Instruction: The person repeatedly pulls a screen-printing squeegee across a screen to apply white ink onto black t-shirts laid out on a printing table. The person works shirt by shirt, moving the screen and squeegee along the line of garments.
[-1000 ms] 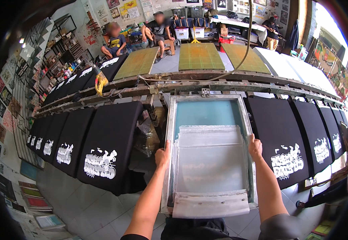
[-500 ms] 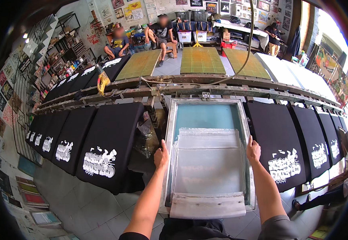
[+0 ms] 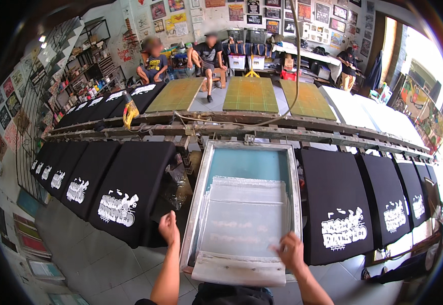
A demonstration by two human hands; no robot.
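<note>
In front of me lies a screen printing frame (image 3: 294, 190) with a pale worn rim and blue mesh (image 3: 252, 160). White ink (image 3: 247, 218) coats most of its mesh. Across the near end rests a wide whitish squeegee (image 3: 239, 268) with bolts along it. My left hand (image 3: 169, 229) is off the frame's left side, fingers loosely apart and holding nothing. Over the lower right of the frame, just above the squeegee's right end, hovers my right hand (image 3: 289, 251), fingers spread and slightly blurred, with nothing in it.
Black shirts with white prints lie on boards to the left (image 3: 130, 188) and right (image 3: 341, 203). Beyond the rails (image 3: 333, 136) stand yellowish boards (image 3: 250, 94). A yellow heat gun (image 3: 129, 113) hangs by the rail, and a cable (image 3: 297, 66) dangles overhead. Several people are farther back.
Both hands have let go of the frame's side rails. My right hand has come in over the frame toward the squeegee; my left has drawn away leftward. The view has shifted.
</note>
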